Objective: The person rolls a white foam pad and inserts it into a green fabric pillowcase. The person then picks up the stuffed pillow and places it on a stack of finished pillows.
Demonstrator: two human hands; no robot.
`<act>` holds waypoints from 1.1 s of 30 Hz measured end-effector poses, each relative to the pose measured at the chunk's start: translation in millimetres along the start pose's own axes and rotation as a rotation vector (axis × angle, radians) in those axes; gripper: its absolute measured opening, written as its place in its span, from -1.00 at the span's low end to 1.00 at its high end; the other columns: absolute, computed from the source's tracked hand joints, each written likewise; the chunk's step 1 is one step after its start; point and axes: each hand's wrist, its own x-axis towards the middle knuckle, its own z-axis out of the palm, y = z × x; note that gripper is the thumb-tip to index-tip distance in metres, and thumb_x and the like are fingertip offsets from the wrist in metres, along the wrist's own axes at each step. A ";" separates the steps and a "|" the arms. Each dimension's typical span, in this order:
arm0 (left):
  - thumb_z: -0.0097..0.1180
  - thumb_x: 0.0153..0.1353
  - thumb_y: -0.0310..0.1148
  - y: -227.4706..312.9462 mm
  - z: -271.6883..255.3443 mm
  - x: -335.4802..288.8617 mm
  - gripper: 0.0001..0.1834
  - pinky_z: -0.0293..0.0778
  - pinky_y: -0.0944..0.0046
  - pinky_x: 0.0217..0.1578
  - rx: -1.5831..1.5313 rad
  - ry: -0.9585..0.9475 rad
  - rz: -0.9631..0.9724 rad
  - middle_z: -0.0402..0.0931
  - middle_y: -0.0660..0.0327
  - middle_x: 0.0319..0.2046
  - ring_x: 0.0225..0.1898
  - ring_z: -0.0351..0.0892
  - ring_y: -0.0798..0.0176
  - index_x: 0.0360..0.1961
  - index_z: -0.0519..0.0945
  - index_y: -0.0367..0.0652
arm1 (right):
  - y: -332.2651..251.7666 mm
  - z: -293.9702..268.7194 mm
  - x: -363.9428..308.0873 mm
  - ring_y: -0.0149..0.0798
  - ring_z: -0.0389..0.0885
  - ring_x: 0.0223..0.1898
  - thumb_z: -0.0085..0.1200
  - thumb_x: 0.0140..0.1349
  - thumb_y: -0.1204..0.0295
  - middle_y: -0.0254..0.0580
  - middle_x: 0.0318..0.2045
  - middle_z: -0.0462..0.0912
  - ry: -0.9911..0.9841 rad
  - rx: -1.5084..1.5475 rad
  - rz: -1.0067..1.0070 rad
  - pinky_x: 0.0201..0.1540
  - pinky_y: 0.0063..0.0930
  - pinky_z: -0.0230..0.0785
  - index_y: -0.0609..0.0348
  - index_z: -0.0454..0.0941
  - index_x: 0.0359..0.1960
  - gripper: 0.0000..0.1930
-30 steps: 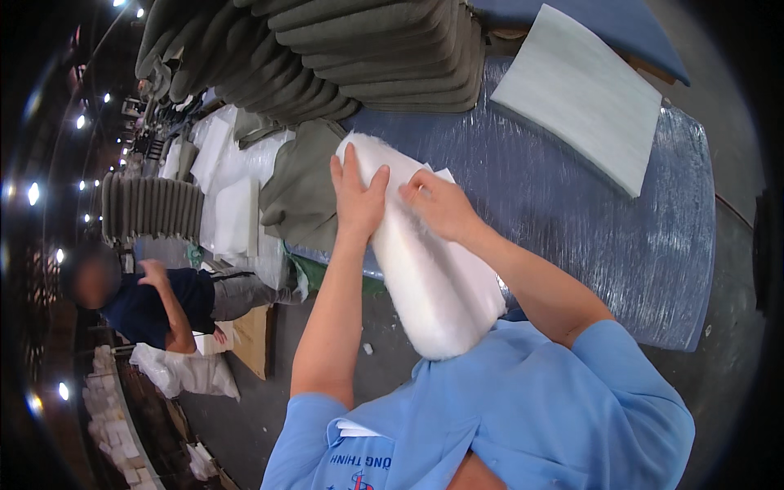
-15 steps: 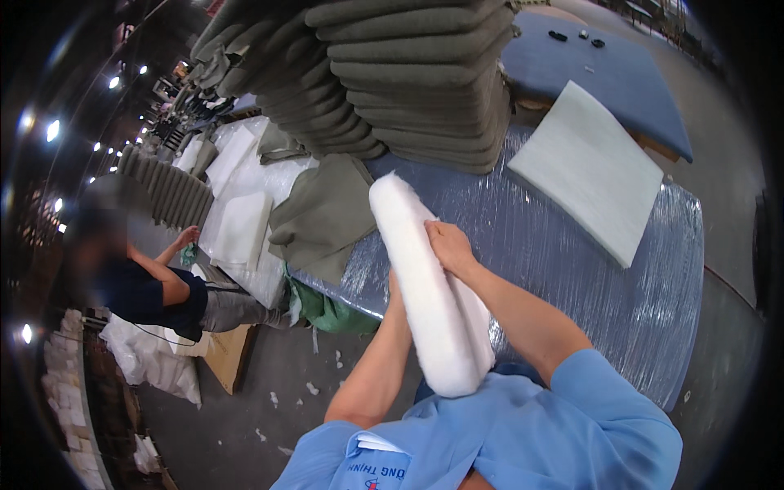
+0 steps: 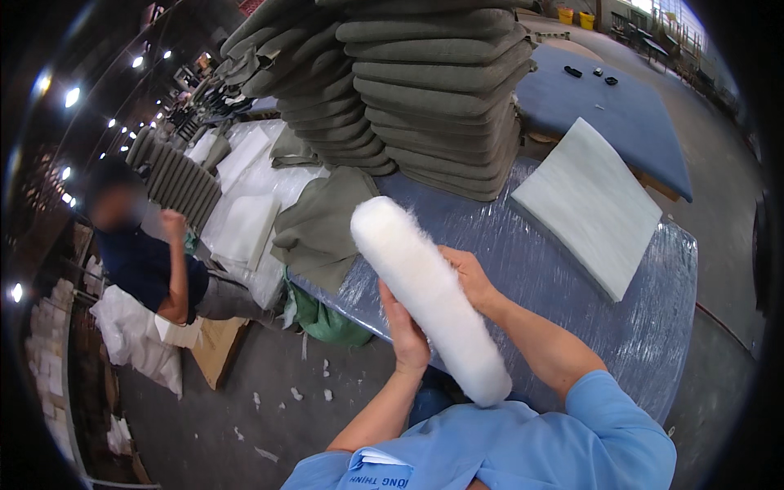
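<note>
A thick white fluffy cushion pad (image 3: 429,298) is held on its edge in front of my chest, its lower end against my blue shirt. My left hand (image 3: 403,333) presses its left face, fingers pointing up along it. On the opposite face, my right hand (image 3: 467,279) grips it with the fingers partly hidden behind the pad. Beyond its far end lies an olive-grey fabric cover (image 3: 322,229), spread and wrinkled on the plastic-wrapped table (image 3: 563,327).
Tall stacks of olive-grey cushions (image 3: 441,106) stand at the table's back. A flat white foam slab (image 3: 592,208) lies on the right, with a blue table (image 3: 604,114) behind it. A co-worker (image 3: 155,253) stands at left near a green sack (image 3: 322,314). White scraps litter the floor.
The pad has tilted so its narrow edge faces up, and its far end moved slightly left. My left hand has come into view beside it. The co-worker's hand has risen.
</note>
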 end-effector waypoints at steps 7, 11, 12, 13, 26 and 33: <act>-0.20 0.63 -0.01 -0.3 4.3 31.4 -0.34 0.27 0.10 0.42 0.257 -0.023 0.136 0.34 0.03 0.37 0.40 0.35 0.10 0.55 0.14 -0.20 | -25.5 8.6 33.2 -0.43 0.68 -0.02 -0.01 0.64 0.30 -0.25 0.00 0.78 -0.044 0.107 -0.245 0.10 -0.51 0.54 0.35 0.57 0.31 -0.59; -0.13 0.59 -0.10 2.6 -7.2 44.8 -0.35 0.12 0.02 0.47 0.580 -0.089 0.350 0.25 -0.03 0.41 0.46 0.23 -0.02 0.52 0.18 -0.29 | -46.3 4.2 46.4 -0.46 0.69 -0.06 0.01 0.62 0.35 -0.23 -0.05 0.80 -0.052 0.010 -0.339 0.06 -0.52 0.54 0.31 0.60 0.27 -0.64; -0.11 0.58 -0.12 2.6 -10.8 43.2 -0.35 0.08 0.00 0.49 0.661 -0.106 0.392 0.23 -0.04 0.42 0.48 0.20 -0.05 0.51 0.19 -0.32 | -50.0 2.0 46.6 -0.47 0.69 -0.06 0.02 0.61 0.37 -0.23 -0.07 0.80 -0.065 -0.025 -0.362 0.06 -0.52 0.54 0.29 0.61 0.25 -0.66; -0.12 0.59 -0.09 2.5 -6.3 37.4 -0.35 0.15 0.01 0.47 0.424 -0.073 0.307 0.27 0.01 0.42 0.47 0.25 0.00 0.53 0.18 -0.25 | -46.7 -2.7 42.1 -0.44 0.70 -0.08 0.03 0.59 0.36 -0.21 -0.09 0.81 -0.046 -0.050 -0.307 0.04 -0.51 0.54 0.26 0.63 0.21 -0.69; -0.06 0.50 -0.27 34.7 -6.1 -13.6 -0.12 0.15 -0.01 0.51 0.186 0.030 -0.096 0.02 -0.01 0.60 0.55 0.16 -0.01 0.70 -0.20 -0.08 | 32.4 15.6 -22.8 -0.27 0.68 -0.27 0.11 0.51 0.23 -0.13 -0.34 0.74 0.175 -0.274 0.000 -0.13 -0.33 0.49 0.12 0.65 -0.05 -0.77; -0.10 0.45 -0.48 63.2 -10.2 11.3 -0.14 0.11 0.09 0.52 0.228 -0.080 -0.155 -0.08 -0.02 0.64 0.58 0.11 0.02 0.70 -0.13 -0.16 | -34.2 40.7 -22.6 -0.10 0.58 -0.44 0.09 0.53 0.19 -0.05 -0.47 0.65 0.092 -0.289 -0.058 -0.28 -0.22 0.42 0.18 0.59 -0.22 -0.71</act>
